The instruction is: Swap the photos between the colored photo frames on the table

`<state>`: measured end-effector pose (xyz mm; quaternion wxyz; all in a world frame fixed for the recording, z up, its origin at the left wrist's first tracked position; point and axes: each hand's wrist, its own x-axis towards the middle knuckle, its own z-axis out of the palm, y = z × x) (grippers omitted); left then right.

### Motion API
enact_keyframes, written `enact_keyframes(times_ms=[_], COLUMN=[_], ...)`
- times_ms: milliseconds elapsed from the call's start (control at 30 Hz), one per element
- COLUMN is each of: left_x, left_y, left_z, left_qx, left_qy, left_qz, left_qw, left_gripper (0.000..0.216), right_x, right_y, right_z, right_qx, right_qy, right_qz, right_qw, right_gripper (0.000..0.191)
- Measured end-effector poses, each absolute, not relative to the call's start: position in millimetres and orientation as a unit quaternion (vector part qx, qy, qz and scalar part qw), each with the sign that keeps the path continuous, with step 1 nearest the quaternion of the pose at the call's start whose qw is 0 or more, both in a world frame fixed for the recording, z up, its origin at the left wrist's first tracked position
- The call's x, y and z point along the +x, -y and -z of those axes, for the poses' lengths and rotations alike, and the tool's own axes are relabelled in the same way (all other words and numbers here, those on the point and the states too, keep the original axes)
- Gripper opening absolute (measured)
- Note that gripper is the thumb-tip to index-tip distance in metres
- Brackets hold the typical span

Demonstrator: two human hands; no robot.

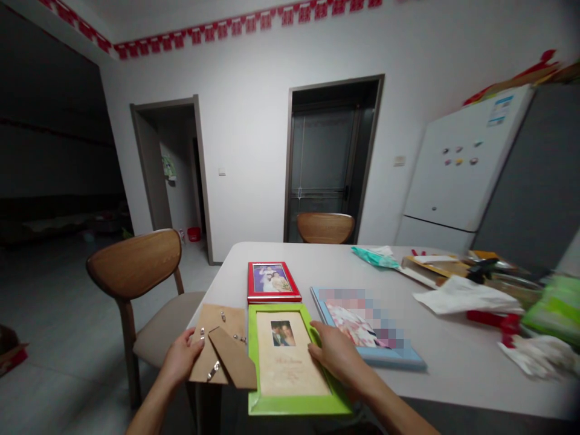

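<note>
My left hand (182, 356) grips the left edge of a brown backing board (229, 320), which has metal clips and a fold-out stand leg. The board's right side meets a lime-green photo frame (254, 368). Around that frame's right side my right hand (338, 357) is closed, thumb over the rim. Inside the green frame is a cream sheet with a small photo and faint red print. A red photo frame (274, 298) lies just beyond it on the table. To the right lies a light-blue photo frame (392, 357), its picture partly pixelated.
The white table (312, 260) carries a teal-and-white packet (374, 257), white paper (464, 296), crumpled tissue (541, 356) and a green package (555, 311) on its right. Wooden chairs stand at the left (136, 260) and far side (325, 227). A fridge (457, 163) is at the right.
</note>
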<state>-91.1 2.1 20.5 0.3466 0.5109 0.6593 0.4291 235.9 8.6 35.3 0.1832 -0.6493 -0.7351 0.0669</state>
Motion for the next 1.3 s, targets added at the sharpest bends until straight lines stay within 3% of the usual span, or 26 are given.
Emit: enact_keyframes(times_ms=[200, 367, 467, 600, 700, 933, 1067, 1167, 1300], left_x=[-90, -71, -40, 20, 58, 81, 65, 39, -1], left_y=[1, 7, 19, 42, 55, 64, 62, 59, 58], left_z=[-20, -21, -27, -43, -55, -64, -64, -67, -59], left_qx=[0.573, 0.615, 0.662, 0.711, 0.759, 0.827, 0.793, 0.7, 0.593], left_qy=[-0.715, -0.703, -0.648, -0.555, -0.486, -0.383, -0.418, -0.514, -0.595], left_qz=[-0.36, -0.343, -0.365, -0.39, -0.371, -0.392, -0.436, -0.488, -0.511], left_qw=[0.178, 0.103, 0.093, 0.186, 0.224, 0.124, 0.077, 0.085, 0.185], left_gripper=[0.045, 0.043, 0.043, 0.047, 0.06, 0.05, 0.046, 0.043, 0.047], right_x=[226, 230, 236, 234, 224, 216, 223, 233, 246], right_y=[-15, -20, -20, -9, 2, 6, -1, -9, -20], right_z=[-40, -39, -42, -59, -77, -90, -82, -70, -47], right_qx=[-0.669, -0.671, -0.675, -0.573, -0.517, -0.495, -0.516, -0.593, -0.658], right_qy=[0.727, 0.702, 0.635, 0.524, 0.483, 0.49, 0.509, 0.573, 0.669], right_qz=[-0.056, -0.088, -0.232, -0.489, -0.535, -0.529, -0.503, -0.399, -0.172], right_qw=[0.146, 0.223, 0.296, 0.398, 0.462, 0.484, 0.471, 0.401, 0.3], right_gripper=[0.039, 0.044, 0.053, 0.062, 0.067, 0.067, 0.069, 0.064, 0.05])
